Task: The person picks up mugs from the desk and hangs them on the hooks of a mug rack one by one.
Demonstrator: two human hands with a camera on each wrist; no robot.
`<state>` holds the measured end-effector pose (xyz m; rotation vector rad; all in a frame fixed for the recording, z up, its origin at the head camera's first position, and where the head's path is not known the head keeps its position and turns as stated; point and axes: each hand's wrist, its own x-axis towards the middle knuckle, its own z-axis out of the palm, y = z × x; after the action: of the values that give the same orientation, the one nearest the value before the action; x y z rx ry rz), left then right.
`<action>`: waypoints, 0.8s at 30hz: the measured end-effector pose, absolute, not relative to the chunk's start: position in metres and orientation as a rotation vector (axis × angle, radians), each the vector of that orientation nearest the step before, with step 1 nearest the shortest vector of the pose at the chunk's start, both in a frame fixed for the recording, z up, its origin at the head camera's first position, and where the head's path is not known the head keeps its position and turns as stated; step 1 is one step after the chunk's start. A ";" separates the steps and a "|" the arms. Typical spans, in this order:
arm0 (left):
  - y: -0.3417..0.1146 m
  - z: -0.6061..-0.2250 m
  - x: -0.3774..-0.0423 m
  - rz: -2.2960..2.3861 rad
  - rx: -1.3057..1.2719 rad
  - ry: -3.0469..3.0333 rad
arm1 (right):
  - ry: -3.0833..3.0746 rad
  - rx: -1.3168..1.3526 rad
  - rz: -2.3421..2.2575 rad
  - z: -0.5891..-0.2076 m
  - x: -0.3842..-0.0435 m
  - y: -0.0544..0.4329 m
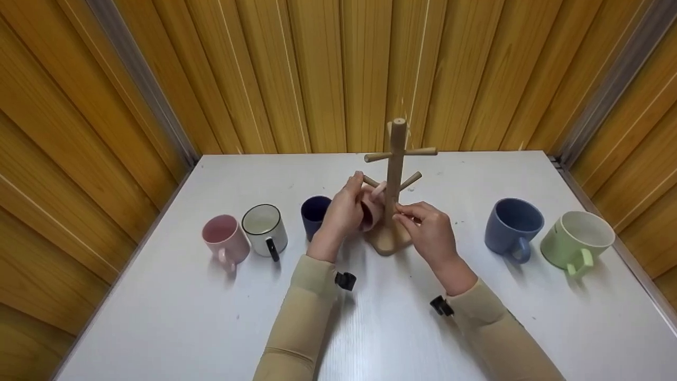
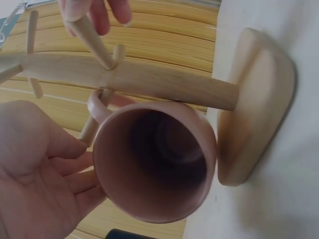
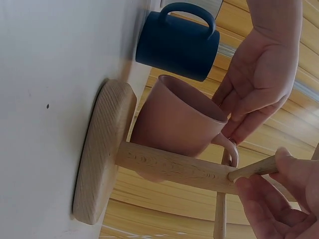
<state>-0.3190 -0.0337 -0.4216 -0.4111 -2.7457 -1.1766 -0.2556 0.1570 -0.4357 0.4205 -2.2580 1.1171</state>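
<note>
A wooden mug tree (image 1: 396, 164) stands upright on the white table. A dusty-pink mug (image 2: 154, 164) hangs tilted by its handle on a lower peg at the tree's left, its mouth turned toward the left hand. The left hand (image 1: 345, 207) is beside this mug, fingers fairly straight behind its rim and the thumb at the peg's tip. On the other side, the right hand (image 1: 431, 230) pinches the end of a front peg (image 3: 256, 168) between thumb and fingers. A dark navy mug (image 1: 314, 211) stands left of the tree, partly hidden behind the left hand.
Left on the table are a pink mug (image 1: 226, 241) and a white mug with a black rim (image 1: 266, 233). At the right stand a blue mug (image 1: 510, 227) and a light green mug (image 1: 574, 241). Wood-patterned walls (image 1: 317, 79) enclose the table's back and sides.
</note>
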 end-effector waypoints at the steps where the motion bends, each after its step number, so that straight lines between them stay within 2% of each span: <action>1: -0.033 -0.424 -0.316 -1.148 -0.434 -2.700 | -2.262 0.417 1.119 -0.436 -0.256 0.157; 7: -0.020 -0.435 -0.299 -1.086 -0.719 -2.172 | -2.286 0.404 1.114 -0.435 -0.255 0.157; 11: -0.010 -0.441 -0.297 -1.125 -0.928 -2.077 | -2.292 0.427 1.095 -0.435 -0.257 0.160; 24: 0.000 -0.459 -0.300 -1.169 -0.853 -2.124 | -2.593 0.623 1.237 -0.413 -0.263 0.200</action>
<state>-0.2999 -0.0004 -0.4586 -0.8530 -2.1243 -1.1688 -0.2631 0.2003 -0.4128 0.6230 -2.5935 1.2374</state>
